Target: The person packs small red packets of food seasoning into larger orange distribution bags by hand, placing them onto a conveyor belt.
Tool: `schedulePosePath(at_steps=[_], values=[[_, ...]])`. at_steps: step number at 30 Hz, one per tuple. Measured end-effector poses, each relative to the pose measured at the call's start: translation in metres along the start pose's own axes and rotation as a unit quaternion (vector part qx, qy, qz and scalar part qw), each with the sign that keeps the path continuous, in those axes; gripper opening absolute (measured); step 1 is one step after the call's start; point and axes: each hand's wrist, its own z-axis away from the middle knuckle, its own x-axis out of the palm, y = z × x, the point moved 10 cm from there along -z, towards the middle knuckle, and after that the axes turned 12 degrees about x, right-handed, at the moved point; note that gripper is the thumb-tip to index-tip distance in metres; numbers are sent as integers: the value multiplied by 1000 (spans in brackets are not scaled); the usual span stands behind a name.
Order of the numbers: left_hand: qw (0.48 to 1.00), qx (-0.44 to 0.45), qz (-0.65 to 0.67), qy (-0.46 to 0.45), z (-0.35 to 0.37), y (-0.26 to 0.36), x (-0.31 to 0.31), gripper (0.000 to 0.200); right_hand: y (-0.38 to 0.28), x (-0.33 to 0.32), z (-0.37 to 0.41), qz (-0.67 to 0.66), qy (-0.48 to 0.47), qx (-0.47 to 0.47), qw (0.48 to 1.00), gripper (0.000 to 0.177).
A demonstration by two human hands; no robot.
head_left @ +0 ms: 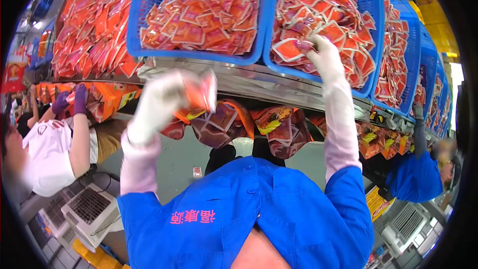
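My left hand [162, 99], in a white glove and blurred by motion, is closed on an orange-red packet [203, 92] in front of the metal ledge. My right hand [326, 60], also gloved in white, pinches the corner of a small red packet [294, 49] over a blue basket [368, 87] heaped with similar packets. Left of that basket stands another blue basket [199, 58], holding red packets and some white paper slips. Below the ledge hang orange printed bags [224, 127] with dark red lower parts.
A large heap of red packets [94, 20] lies at the left. More blue baskets [406, 84] line the right. A co-worker in white [50, 149] is at the left, another in blue [416, 179] at the right. One packet [197, 172] lies on the floor.
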Motion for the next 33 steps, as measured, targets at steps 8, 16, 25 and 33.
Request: schedulePosePath(at_steps=[8, 16, 25, 33], values=[[929, -61, -273, -243, 120, -52, 108, 42, -209, 163, 189, 126, -310, -177, 926, 14], [857, 185, -453, -160, 143, -41, 75, 4, -194, 362, 210, 279, -521, -63, 804, 24], [931, 22, -304, -202, 73, -32, -3, 14, -202, 48, 85, 41, -164, -80, 982, 33], [788, -309, -485, -218, -111, -265, -23, 35, 41, 106, -58, 158, -32, 86, 983, 21]])
